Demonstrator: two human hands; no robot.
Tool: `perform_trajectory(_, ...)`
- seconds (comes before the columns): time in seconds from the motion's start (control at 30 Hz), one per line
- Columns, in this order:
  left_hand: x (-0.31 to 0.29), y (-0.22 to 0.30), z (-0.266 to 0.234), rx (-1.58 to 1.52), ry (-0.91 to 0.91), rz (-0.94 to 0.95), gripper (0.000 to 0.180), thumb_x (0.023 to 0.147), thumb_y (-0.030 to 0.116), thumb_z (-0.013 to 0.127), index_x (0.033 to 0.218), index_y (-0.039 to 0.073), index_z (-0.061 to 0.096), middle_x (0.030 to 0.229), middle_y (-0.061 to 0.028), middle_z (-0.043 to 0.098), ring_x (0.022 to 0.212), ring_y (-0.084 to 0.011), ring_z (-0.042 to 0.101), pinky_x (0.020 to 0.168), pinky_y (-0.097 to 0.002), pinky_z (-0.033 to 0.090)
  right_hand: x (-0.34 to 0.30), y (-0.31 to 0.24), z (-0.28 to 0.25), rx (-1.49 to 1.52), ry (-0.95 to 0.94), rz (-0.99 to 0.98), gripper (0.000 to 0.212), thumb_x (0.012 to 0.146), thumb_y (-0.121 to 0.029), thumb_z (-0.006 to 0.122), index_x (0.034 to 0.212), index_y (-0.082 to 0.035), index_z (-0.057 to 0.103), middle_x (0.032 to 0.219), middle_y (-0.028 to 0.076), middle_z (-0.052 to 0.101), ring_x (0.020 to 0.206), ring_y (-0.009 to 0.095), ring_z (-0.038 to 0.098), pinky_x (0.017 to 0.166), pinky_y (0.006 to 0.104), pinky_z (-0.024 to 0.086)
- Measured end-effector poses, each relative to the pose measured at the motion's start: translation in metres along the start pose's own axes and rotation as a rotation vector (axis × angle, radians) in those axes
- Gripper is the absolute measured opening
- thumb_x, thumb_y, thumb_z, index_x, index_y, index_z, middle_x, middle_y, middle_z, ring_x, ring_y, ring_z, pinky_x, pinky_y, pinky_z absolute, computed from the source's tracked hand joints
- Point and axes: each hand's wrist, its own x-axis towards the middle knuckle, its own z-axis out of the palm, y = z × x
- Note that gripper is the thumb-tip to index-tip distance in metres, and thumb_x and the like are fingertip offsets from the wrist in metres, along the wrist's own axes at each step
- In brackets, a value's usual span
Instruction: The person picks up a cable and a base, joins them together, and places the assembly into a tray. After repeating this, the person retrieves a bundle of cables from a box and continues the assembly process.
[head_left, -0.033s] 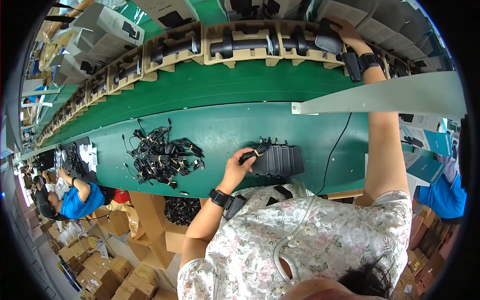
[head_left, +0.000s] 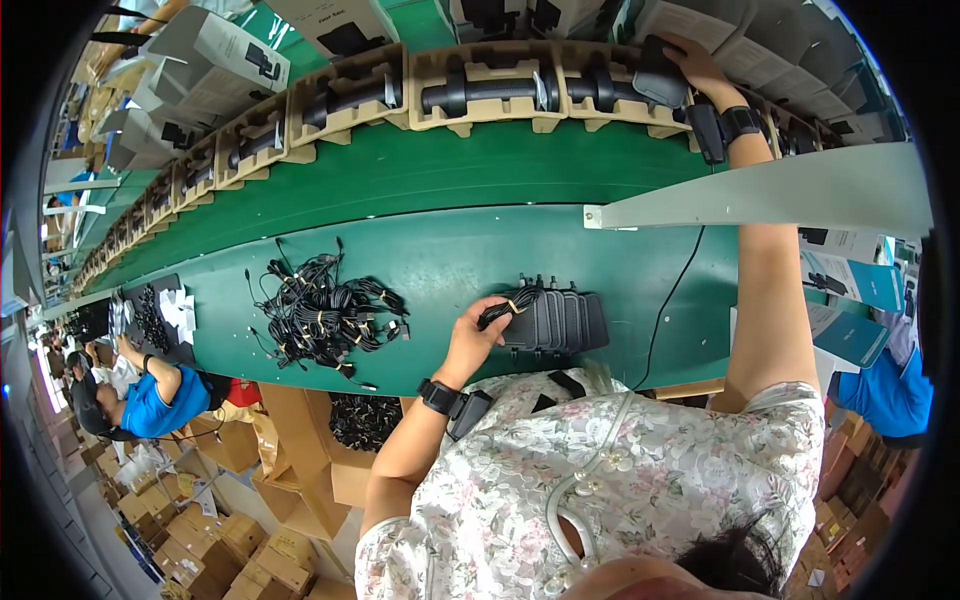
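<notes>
My left hand [head_left: 477, 332] is closed around a bundled black cable [head_left: 497, 313] with a pale tie. It is at the left end of a row of black flat rectangular devices [head_left: 565, 322], which lean together on the green table. Stretched far forward to the right, my right hand [head_left: 697, 70] grips a black flat device [head_left: 659, 78] with rounded corners, over a brown moulded tray [head_left: 655, 120]; its fingertips are partly hidden. To the left of my left hand lies a heap of tied black cables [head_left: 325, 310].
Brown trays with black parts [head_left: 490, 97] line the far green belt [head_left: 400, 175]. A grey metal bar [head_left: 760, 195] crosses above the table at right, beneath my right arm. A cardboard box of black parts [head_left: 365, 422] stands below the near edge. Another person [head_left: 165, 400] works at left.
</notes>
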Motion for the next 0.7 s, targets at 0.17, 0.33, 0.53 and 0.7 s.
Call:
perform_trajectory(0.17,0.002,-0.003,-0.003,-0.043,0.016,0.011,0.023,0.083,0.005,0.059,0.105,0.002,0.055,0.081,0.0004,0.058,0.058,-0.0065,0.051,0.055,-0.0196,0.043,0.001,-0.011,-0.004,-0.051,0.04,-0.024,0.034,0.085,-0.023,0.051,0.119,-0.019,0.051,0.114,0.015,0.054,0.105,0.034,0.049,0.088,0.0365,0.039)
perform_trajectory(0.33,0.0,-0.004,-0.003,-0.055,0.03,0.081,0.026,0.082,0.005,0.059,0.108,0.003,0.053,0.081,-0.0004,0.059,0.058,-0.0071,0.052,0.056,-0.0199,0.043,-0.018,-0.048,0.042,-0.667,0.157,-0.234,0.04,0.085,-0.024,0.05,0.124,-0.019,0.047,0.124,0.015,0.045,0.112,0.035,0.041,0.092,0.0407,0.037)
perform_trajectory(0.53,-0.004,0.007,0.003,-0.039,0.012,0.112,0.03,0.081,0.004,0.059,0.11,0.001,0.05,0.083,-0.005,0.059,0.057,-0.0094,0.053,0.055,-0.0231,0.046,-0.043,-0.039,0.029,-0.839,0.073,-0.474,0.037,0.084,-0.023,0.042,0.12,-0.014,0.049,0.129,0.01,0.043,0.114,0.033,0.04,0.094,0.0462,0.031)
perform_trajectory(0.7,-0.001,0.008,-0.002,-0.049,0.015,0.197,0.031,0.08,0.005,0.06,0.109,0.001,0.05,0.086,-0.0065,0.06,0.058,-0.0105,0.055,0.057,-0.0254,0.047,-0.067,-0.037,0.032,-0.34,0.299,-0.266,0.034,0.087,-0.024,0.048,0.112,-0.002,0.053,0.12,0.018,0.047,0.115,0.034,0.04,0.099,0.0385,0.028)
